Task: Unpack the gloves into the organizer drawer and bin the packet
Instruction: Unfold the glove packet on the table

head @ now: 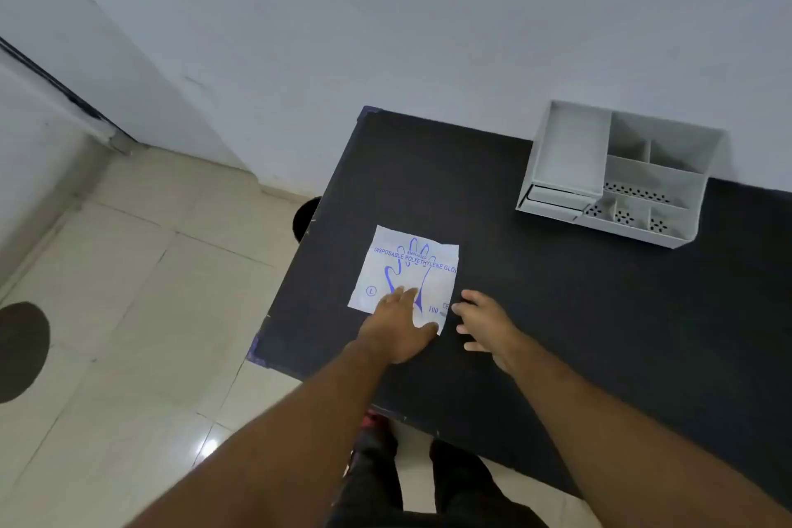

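Observation:
A flat white packet of disposable gloves with a blue hand print lies near the left edge of the black table. My left hand rests flat on the packet's near part, fingers spread. My right hand hovers with fingers apart at the packet's near right corner, holding nothing. A white desk organizer with several compartments stands at the back right of the table; its low drawer at the front left looks slightly pulled out.
A dark round bin shows on the tiled floor just past the table's left edge, mostly hidden by the table. A white wall runs behind the table. My legs stand at the table's near edge.

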